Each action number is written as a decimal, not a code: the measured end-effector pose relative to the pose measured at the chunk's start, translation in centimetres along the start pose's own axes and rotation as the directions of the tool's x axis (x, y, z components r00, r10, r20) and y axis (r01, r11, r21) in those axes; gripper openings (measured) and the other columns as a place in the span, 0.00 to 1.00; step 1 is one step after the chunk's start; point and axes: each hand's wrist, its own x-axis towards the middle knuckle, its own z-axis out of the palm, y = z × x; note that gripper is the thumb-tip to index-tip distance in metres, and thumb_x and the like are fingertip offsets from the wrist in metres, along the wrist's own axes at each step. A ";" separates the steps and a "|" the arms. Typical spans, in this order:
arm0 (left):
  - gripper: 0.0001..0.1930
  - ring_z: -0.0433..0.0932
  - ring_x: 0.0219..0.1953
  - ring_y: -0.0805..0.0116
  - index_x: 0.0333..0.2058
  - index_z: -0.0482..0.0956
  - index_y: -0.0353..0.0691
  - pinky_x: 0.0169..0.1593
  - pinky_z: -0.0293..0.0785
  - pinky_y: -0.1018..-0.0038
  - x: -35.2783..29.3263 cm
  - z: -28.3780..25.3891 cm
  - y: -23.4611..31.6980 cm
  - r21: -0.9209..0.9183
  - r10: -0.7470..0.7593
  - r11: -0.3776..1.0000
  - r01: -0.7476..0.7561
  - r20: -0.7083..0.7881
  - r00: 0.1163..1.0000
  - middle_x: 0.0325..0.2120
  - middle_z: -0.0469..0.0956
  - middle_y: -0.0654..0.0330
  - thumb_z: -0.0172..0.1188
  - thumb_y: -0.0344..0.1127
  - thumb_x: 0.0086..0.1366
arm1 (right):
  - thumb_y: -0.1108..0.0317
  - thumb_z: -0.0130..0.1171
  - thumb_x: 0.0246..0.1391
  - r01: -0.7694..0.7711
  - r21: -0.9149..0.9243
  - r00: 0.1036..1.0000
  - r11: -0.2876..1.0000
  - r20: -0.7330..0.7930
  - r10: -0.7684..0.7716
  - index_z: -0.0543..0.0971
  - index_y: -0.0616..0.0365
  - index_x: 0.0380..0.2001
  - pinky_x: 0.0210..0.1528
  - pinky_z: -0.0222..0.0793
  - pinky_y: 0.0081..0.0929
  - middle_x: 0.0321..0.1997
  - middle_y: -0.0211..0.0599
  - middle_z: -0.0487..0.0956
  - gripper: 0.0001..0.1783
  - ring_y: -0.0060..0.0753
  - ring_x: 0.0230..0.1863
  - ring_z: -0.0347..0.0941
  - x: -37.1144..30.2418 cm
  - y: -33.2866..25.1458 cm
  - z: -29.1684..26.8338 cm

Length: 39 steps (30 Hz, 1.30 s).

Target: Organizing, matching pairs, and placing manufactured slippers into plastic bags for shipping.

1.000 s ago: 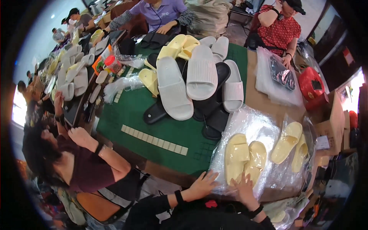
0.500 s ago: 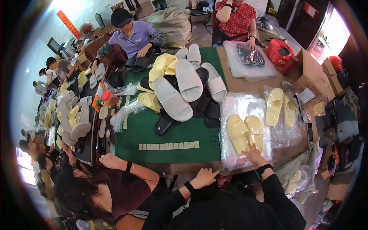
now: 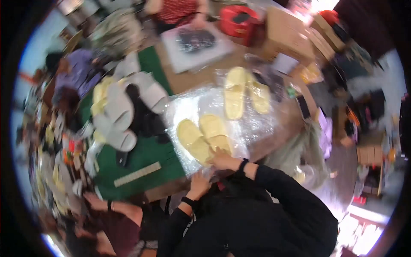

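A pair of yellow slippers [image 3: 191, 138] lies on a stack of clear plastic bags [image 3: 176, 112] in front of me. My right hand [image 3: 224, 159] reaches over the near end of the pair, fingers stretched out and touching the right slipper. At the stack's near edge is my left hand [image 3: 200, 184], its fingertips close to the plastic; blur hides whether they grip it. Farther off, another yellow pair [image 3: 235, 93] rests in clear plastic, a dark patch showing on its right slipper.
Grey slippers [image 3: 120, 105], with black and yellow ones, pile on a green mat [image 3: 171, 160] to the left. A strip of pale tiles [image 3: 137, 174] lies there. A phone [image 3: 303, 106] sits at the right edge, a cardboard box [image 3: 287, 36] beyond. A co-worker's arm [image 3: 124, 209] is close at left.
My view has swung right, so the table appears shifted left and tilted. My left hand has moved from the table edge to the bag stack. My right hand stays at the yellow pair.
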 end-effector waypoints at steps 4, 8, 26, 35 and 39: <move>0.34 0.71 0.35 0.44 0.58 0.56 0.48 0.39 0.68 0.56 0.8 1.6 -1.5 0.012 -0.077 0.997 0.076 0.089 0.993 0.34 0.72 0.44 0.56 0.38 0.50 | 0.48 0.55 0.45 -0.237 0.209 0.533 0.949 -0.788 0.307 0.60 0.42 0.58 0.63 0.35 0.54 0.64 0.43 0.51 0.36 0.50 0.63 0.48 -12.9 -0.7 -8.5; 0.34 0.71 0.36 0.44 0.58 0.55 0.47 0.39 0.69 0.57 0.1 1.0 -2.1 0.098 0.058 0.993 -0.067 0.089 0.994 0.38 0.71 0.41 0.55 0.41 0.53 | 0.36 0.54 0.39 -0.800 0.575 -0.274 0.172 -0.605 0.748 0.53 0.51 0.61 0.61 0.28 0.58 0.65 0.49 0.48 0.49 0.52 0.66 0.37 -30.1 7.3 -1.8; 0.13 0.72 0.32 0.77 0.45 0.69 0.34 0.37 0.70 0.80 4.7 -10.1 -1.7 -0.682 0.304 0.627 0.376 0.659 0.688 0.32 0.75 0.59 0.43 0.32 0.65 | 0.62 0.54 0.43 -0.582 0.807 -0.292 0.101 -0.323 0.900 0.76 0.55 0.23 0.34 0.67 0.43 0.25 0.42 0.76 0.08 0.49 0.33 0.73 -18.7 8.4 9.1; 0.15 0.75 0.37 0.71 0.49 0.66 0.35 0.42 0.71 0.78 4.6 -9.1 4.8 -0.711 0.461 0.505 0.490 0.702 0.543 0.38 0.74 0.55 0.44 0.32 0.64 | 0.70 0.51 0.38 -0.602 0.771 -0.345 0.208 -0.486 0.803 0.77 0.57 0.16 0.27 0.70 0.37 0.22 0.45 0.76 0.07 0.45 0.26 0.75 -15.4 5.7 5.7; 0.16 0.75 0.38 0.65 0.50 0.64 0.35 0.41 0.73 0.74 5.0 -6.3 6.7 -0.663 0.513 0.544 0.514 0.748 0.421 0.38 0.73 0.53 0.43 0.33 0.65 | 0.71 0.52 0.38 -0.628 0.753 -0.315 0.196 -0.477 0.820 0.78 0.60 0.18 0.29 0.71 0.36 0.23 0.46 0.77 0.07 0.46 0.27 0.76 -15.8 4.2 4.2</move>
